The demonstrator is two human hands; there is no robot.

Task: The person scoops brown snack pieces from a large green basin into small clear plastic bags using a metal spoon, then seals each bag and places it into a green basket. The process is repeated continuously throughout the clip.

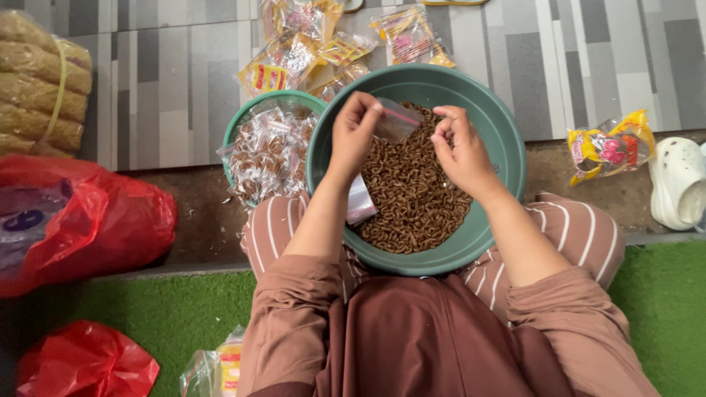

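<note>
Your left hand (354, 136) and right hand (460, 147) fingers both pinch the small clear plastic bag (397, 121) above the green plastic basin (507, 147) of brown curly snacks (415, 198).

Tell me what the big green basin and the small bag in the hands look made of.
Big green basin: likely plastic, its smooth moulded wall evenly coloured with a dull sheen. Small bag: thin clear plastic film, see-through and crinkled, pinched by the left hand beside the right hand.

Round green plastic basin (500, 140) holds brown curled snacks (415, 198). Striped brown-and-white trousers (581, 231), red crumpled plastic bags (110, 220), green grass-like mat (162, 309), grey striped floor tiles (588, 66).
</note>
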